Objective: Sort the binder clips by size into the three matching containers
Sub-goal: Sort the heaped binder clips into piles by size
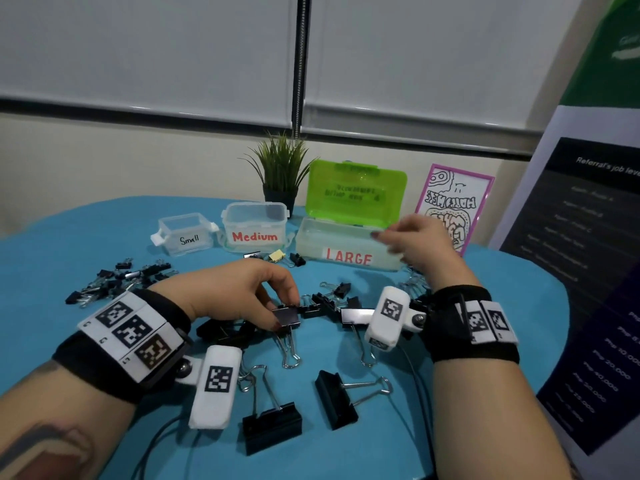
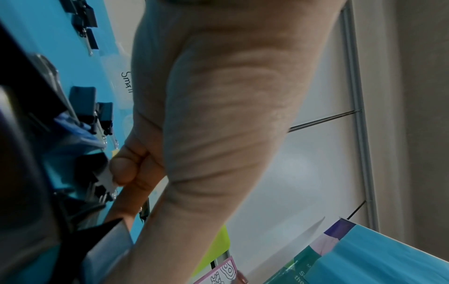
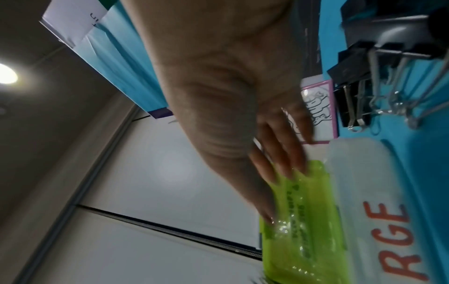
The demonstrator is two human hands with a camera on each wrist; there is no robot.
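Note:
Black binder clips of three sizes lie scattered on the blue table [image 1: 69, 237]. My left hand [image 1: 284, 311] pinches one black clip [image 1: 287, 317] between thumb and fingers at the table's middle; in the left wrist view the thumb [image 2: 121, 171] presses that clip [image 2: 104, 177]. My right hand [image 1: 391, 237] hovers over the LARGE box [image 1: 346, 254] with straight fingers [image 3: 279, 153] that hold nothing, close to its raised green lid [image 3: 298, 230]. The Small tub [image 1: 183, 237] and Medium tub [image 1: 254, 225] stand open to the left of it.
Two large clips [image 1: 272, 424] [image 1: 336, 400] lie near me, and several small clips [image 1: 114, 278] are piled at the left. A potted plant [image 1: 280, 171] and a framed drawing [image 1: 453, 202] stand behind the boxes. A dark poster [image 1: 588, 271] leans at the right edge.

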